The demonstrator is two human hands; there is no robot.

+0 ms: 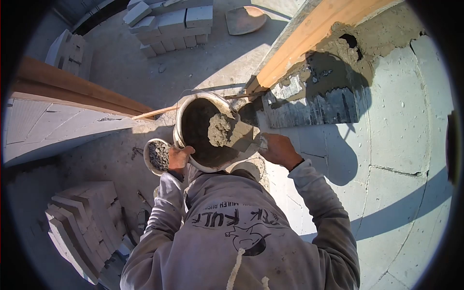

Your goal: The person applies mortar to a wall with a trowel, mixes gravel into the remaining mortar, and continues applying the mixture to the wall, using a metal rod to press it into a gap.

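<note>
Two hands engaged: left hand [180, 157] grips bucket [182, 118] at wall [396, 121] edge, right hand [279, 150] holds loaded trowel [244, 137]. Risk: mortar [220, 130] slides off if blade tilts.

Hard sunlight, fisheye view.
Sun strikes from the near left, throwing sharp dark shadows rightward across the pale wall [401, 125]; edges bend, corners go black, focus crisp.

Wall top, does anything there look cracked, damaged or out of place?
Yes: a jagged crack runs across the pale block right of the trowel, and a dark hole gapes in the mortar beside the plank.
</note>
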